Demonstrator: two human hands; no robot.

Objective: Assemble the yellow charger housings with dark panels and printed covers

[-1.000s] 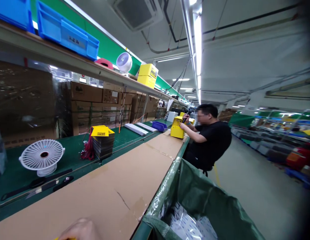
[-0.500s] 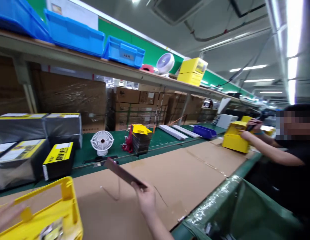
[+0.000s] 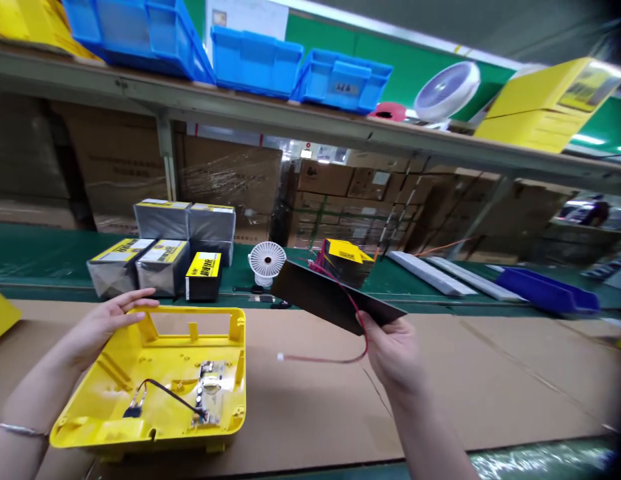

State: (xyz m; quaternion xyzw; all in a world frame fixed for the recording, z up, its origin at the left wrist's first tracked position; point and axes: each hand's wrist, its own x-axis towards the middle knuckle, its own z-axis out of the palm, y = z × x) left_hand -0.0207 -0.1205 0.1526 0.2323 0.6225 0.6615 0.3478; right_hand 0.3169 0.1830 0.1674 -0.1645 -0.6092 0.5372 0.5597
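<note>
A yellow plastic housing point(image 3: 155, 427) lies open side up on the cardboard-covered bench, with a circuit board point(image 3: 213, 393) and a dark wire inside. My left hand point(image 3: 107, 327) rests on its upper left edge with the fingers spread. My right hand point(image 3: 395, 347) grips a thin dark panel point(image 3: 330, 297) by its right end, raised and tilted above the cardboard. From the panel hangs a red and black wire point(image 3: 320, 361) ending in a small white connector point(image 3: 281, 357).
Behind stand wrapped boxes point(image 3: 163, 263), a white fan point(image 3: 267, 262), a stack of yellow-topped dark pieces point(image 3: 347, 257), white strips point(image 3: 430, 273) and a dark blue tray point(image 3: 545, 288). Blue bins point(image 3: 257, 60) line the shelf above.
The view has swung left, and the co-worker has left the frame. The yellow housing now shows fully, with my left hand at its edge. The panel in my right hand now shows its broad face and wire.
</note>
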